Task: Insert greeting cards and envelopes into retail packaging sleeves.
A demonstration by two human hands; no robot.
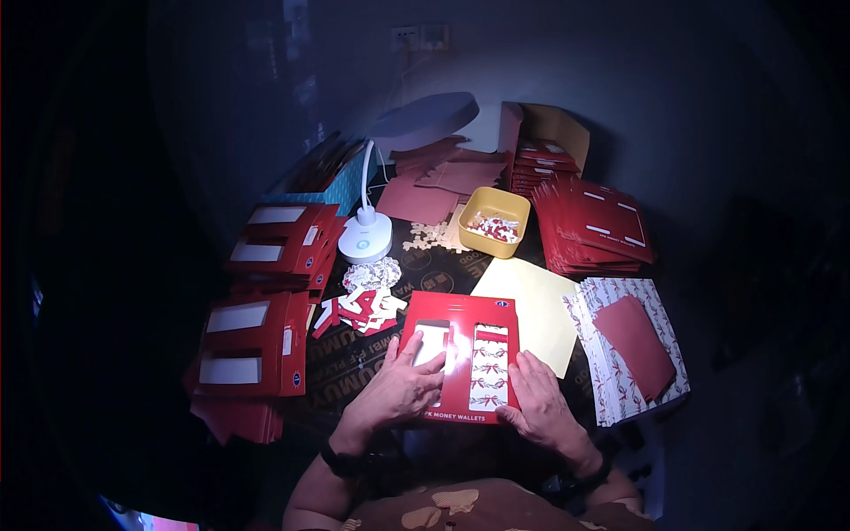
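We see both hands pressed flat, fingers spread, on a red window card (460, 354) that lies at the near edge of the desk (425, 265): the left hand (398, 385) covers the lower part of its left window, the right hand (540, 403) rests open on its lower right corner beside the window showing bow-patterned wallets. Just right of the card lies a cream sheet (531, 310), and beyond it a yellow tub (494, 221) of small pieces. At the left edge we see stacks of red window cards (257, 345), with a white lamp (365, 234) behind.
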